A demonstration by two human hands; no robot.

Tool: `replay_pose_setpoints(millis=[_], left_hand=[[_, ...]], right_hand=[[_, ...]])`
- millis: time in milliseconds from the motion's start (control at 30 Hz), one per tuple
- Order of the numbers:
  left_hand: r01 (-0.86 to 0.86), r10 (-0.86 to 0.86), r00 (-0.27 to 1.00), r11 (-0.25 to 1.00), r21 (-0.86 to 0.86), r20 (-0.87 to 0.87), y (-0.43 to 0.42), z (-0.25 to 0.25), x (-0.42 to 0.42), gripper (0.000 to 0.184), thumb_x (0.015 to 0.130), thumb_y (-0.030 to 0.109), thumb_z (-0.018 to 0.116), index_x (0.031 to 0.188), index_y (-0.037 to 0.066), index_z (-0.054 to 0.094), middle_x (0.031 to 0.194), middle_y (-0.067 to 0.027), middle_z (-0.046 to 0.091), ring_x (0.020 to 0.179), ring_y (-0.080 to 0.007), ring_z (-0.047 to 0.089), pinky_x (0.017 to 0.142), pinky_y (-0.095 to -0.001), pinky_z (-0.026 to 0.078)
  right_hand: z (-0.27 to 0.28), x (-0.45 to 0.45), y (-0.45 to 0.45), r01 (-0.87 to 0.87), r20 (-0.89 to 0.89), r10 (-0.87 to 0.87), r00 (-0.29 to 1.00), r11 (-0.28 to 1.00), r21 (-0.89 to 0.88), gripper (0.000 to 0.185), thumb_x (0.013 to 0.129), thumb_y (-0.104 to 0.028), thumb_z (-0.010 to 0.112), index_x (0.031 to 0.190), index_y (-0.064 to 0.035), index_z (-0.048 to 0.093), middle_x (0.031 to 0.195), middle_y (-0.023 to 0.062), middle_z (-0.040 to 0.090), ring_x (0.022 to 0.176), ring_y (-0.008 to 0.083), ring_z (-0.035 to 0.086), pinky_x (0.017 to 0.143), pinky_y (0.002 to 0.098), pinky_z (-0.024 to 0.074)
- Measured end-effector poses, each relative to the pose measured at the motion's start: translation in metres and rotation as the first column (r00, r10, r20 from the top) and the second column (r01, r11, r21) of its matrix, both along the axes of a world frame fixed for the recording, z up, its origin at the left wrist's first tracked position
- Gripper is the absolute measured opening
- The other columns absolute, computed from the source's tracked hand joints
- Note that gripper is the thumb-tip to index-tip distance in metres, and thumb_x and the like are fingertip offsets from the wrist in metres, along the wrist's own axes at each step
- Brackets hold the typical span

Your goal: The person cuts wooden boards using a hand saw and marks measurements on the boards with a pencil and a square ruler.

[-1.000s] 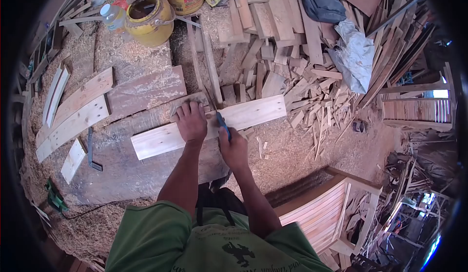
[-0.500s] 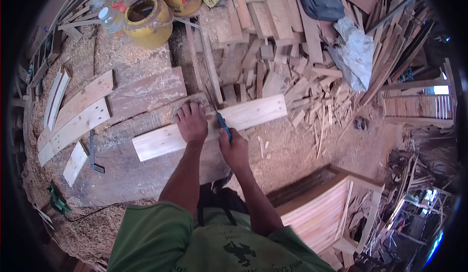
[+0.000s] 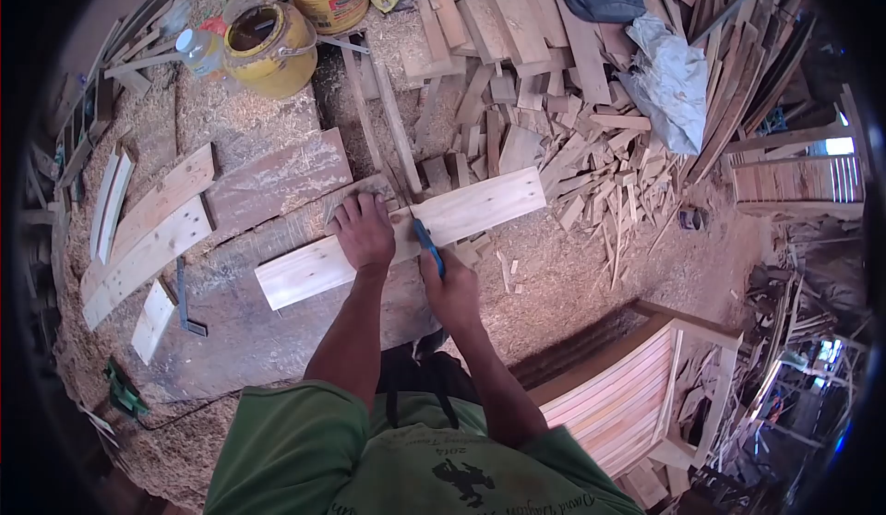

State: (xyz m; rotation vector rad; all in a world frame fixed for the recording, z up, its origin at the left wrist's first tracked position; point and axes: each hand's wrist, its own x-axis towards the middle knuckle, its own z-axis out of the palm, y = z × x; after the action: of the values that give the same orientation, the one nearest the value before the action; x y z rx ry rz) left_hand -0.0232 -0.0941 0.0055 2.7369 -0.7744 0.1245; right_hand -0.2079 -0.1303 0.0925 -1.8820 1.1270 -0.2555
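A long pale board [image 3: 484, 206] lies slantwise over the near right edge of the worktable [image 3: 240, 330], its right part jutting past it. My left hand [image 3: 364, 231] presses on the board left of its middle, fingers bent over its far edge. My right hand [image 3: 449, 284] is closed round the blue handle of a saw [image 3: 425, 238], just right of my left hand. The saw's thin blade points away from me across the board; how deep it sits in the wood cannot be made out.
Curved boards [image 3: 152, 238], a short board piece [image 3: 153, 321] and a try square [image 3: 185, 298] lie at left. Yellow pots [image 3: 272, 63] and a bottle [image 3: 198, 52] stand at the back. Offcuts [image 3: 600, 164] are heaped right; a slatted wooden frame [image 3: 614, 400] stands near right.
My right hand and the saw have drawn back slightly toward me. My left hand stays on the board. The whole view has shifted a little.
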Motion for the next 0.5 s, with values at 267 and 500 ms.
replay_pose_setpoints(millis=[267, 500], left_hand=[[0.016, -0.017, 0.999, 1.000, 0.016, 0.031, 0.000, -0.005, 0.000, 0.027, 0.109, 0.038, 0.057, 0.113, 0.011, 0.062, 0.113, -0.0125, 0.058, 0.108, -0.0351, 0.056, 0.096, -0.0528, 0.041], [0.016, -0.015, 1.000, 1.000, -0.002, 0.018, 0.002, -0.004, -0.001, 0.028, 0.109, 0.038, 0.057, 0.111, 0.011, 0.062, 0.112, -0.0130, 0.058, 0.107, -0.0363, 0.056, 0.096, -0.0536, 0.041]], right_hand=[[0.110, -0.128, 0.061, 0.089, -0.164, -0.065, 0.984, 0.986, 0.143, 0.036, 0.106, -0.030, 0.068, 0.131, -0.0043, 0.072, 0.085, 0.0223, 0.077, 0.084, 0.0378, 0.081, 0.074, 0.0443, 0.0630], [0.000, 0.033, -0.011, 0.000, -0.109, 0.000, 0.994, 1.000, 0.000, 0.036, 0.107, -0.033, 0.064, 0.115, 0.0007, 0.074, 0.081, 0.0257, 0.073, 0.079, 0.0445, 0.076, 0.067, 0.0489, 0.0572]])
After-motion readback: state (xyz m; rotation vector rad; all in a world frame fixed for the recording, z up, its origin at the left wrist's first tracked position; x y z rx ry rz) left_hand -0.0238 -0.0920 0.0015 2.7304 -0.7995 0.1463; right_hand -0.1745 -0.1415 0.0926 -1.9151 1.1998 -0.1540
